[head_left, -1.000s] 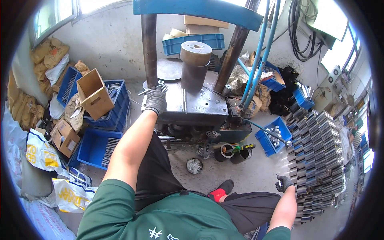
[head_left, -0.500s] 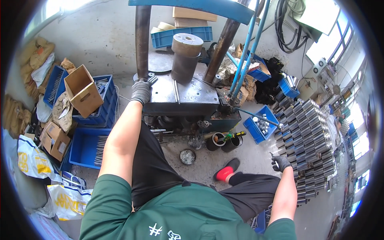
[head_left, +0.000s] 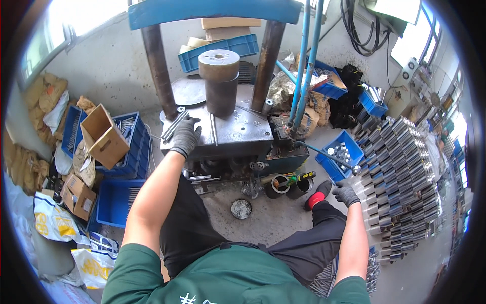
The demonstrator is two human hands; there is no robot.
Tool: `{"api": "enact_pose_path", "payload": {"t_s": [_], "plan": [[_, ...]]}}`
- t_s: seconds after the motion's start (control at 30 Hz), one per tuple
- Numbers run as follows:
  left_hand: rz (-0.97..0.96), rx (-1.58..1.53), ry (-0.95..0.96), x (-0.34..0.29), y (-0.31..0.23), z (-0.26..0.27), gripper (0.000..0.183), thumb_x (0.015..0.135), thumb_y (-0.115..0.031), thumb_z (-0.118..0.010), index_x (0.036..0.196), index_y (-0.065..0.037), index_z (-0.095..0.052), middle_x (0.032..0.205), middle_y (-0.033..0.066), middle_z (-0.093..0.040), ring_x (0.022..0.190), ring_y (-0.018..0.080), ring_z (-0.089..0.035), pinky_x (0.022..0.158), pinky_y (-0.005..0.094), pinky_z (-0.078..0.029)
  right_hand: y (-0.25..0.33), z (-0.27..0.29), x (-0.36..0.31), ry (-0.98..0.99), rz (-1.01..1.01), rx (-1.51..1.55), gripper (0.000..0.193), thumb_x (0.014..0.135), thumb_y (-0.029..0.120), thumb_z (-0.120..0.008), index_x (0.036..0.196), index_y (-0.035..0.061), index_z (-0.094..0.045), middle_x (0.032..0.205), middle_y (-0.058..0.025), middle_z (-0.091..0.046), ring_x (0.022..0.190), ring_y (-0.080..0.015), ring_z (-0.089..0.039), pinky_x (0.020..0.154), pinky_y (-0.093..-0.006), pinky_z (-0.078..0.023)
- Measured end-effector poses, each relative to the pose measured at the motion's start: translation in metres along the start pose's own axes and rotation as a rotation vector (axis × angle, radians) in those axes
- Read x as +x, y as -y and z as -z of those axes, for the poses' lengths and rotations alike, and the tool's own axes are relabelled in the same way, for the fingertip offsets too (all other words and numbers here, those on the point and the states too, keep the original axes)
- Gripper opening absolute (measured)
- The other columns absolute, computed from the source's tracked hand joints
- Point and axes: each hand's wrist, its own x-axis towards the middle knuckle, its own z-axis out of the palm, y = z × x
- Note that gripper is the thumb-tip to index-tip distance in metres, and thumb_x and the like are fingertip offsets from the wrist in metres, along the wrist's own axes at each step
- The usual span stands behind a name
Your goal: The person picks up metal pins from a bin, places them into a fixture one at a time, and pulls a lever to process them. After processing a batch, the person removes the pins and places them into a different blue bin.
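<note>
My left hand [head_left: 186, 138], in a grey glove, rests at the front left of a steel press table [head_left: 248, 121]. Its fingers curl against a small bundle of thin metal rods [head_left: 174, 125] lying slantwise there; the palm side is hidden. To its right, two more rods [head_left: 213, 129] lie side by side on the plate. Behind them stands a thick steel cylinder [head_left: 221, 93] with a wider cap. My right hand [head_left: 347, 194], gloved in dark grey, hangs in the air above my knee with fingers loosely apart and nothing in them, below the ball-ended lever [head_left: 329, 158].
Blue posts and a blue crossbeam [head_left: 215, 12] frame the press. Stacked metal tubes [head_left: 405, 177] fill the right side. A blue crate of metal parts [head_left: 340, 156] stands near the lever. Blue bins [head_left: 114, 202] and cardboard boxes [head_left: 104, 137] are at left; tool-filled pots [head_left: 277, 186] sit below.
The view has shifted. The rods at my left hand, earlier pointing away beyond its fingers, now lie slantwise at its left side. My right hand has moved closer to the lever; my red-socked foot shifted right.
</note>
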Motion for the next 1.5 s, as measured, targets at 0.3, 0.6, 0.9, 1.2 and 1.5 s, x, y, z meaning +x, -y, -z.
{"api": "enact_pose_path", "payload": {"t_s": [0.3, 0.6, 0.9, 1.2, 1.5], "plan": [[-0.214, -0.288, 0.143, 0.003, -0.108, -0.049, 0.029, 0.089, -0.010, -0.070, 0.118, -0.007, -0.069, 0.115, 0.0197, -0.065, 0.106, 0.0382, -0.066, 0.093, 0.0453, -0.054, 0.092, -0.071, -0.047, -0.015, 0.713, -0.680, 0.038, 0.070, 0.019, -0.069, 0.104, 0.0017, -0.073, 0.100, -0.0257, -0.070, 0.097, -0.0421, -0.068, 0.088, -0.0477, -0.054], [-0.345, -0.351, 0.391, 0.000, -0.154, -0.064, 0.030, 0.089, -0.005, -0.071, 0.119, -0.004, -0.070, 0.109, 0.0177, -0.065, 0.102, 0.0319, -0.065, 0.089, 0.0395, -0.054, 0.126, -0.146, -0.078, 0.292, 1.010, -0.696, 0.033, 0.076, 0.026, -0.068, 0.101, 0.0041, -0.070, 0.091, -0.0223, -0.069, 0.092, -0.0400, -0.069, 0.080, -0.0506, -0.054], [-0.467, -0.452, 0.500, -0.021, -0.156, -0.037, 0.021, 0.089, -0.003, -0.064, 0.109, 0.002, -0.069, 0.103, 0.0167, -0.068, 0.096, 0.0297, -0.068, 0.084, 0.0375, -0.053, 0.132, -0.143, -0.054, 0.097, 0.890, -0.587, 0.046, 0.074, 0.028, -0.076, 0.115, 0.0087, -0.070, 0.097, -0.0190, -0.068, 0.095, -0.0382, -0.068, 0.082, -0.0499, -0.055], [-0.618, -0.322, 0.266, -0.015, -0.138, -0.065, 0.032, 0.090, -0.004, -0.065, 0.122, -0.001, -0.066, 0.116, 0.0182, -0.063, 0.109, 0.0350, -0.063, 0.097, 0.0426, -0.050, 0.134, -0.160, -0.029, 0.023, 0.840, -0.683, 0.037, 0.064, 0.020, -0.073, 0.096, 0.0027, -0.073, 0.093, -0.0205, -0.072, 0.090, -0.0387, -0.071, 0.076, -0.0491, -0.057], [-0.428, -0.189, 0.189, 0.002, -0.158, -0.058, 0.041, 0.085, -0.002, -0.065, 0.126, -0.003, -0.065, 0.121, 0.0204, -0.062, 0.116, 0.0399, -0.060, 0.103, 0.0473, -0.046, 0.139, -0.163, -0.030, 0.056, 0.868, -0.643, 0.034, 0.066, 0.020, -0.071, 0.093, -0.0009, -0.075, 0.091, -0.0227, -0.073, 0.088, -0.0385, -0.073, 0.075, -0.0475, -0.059]]}}
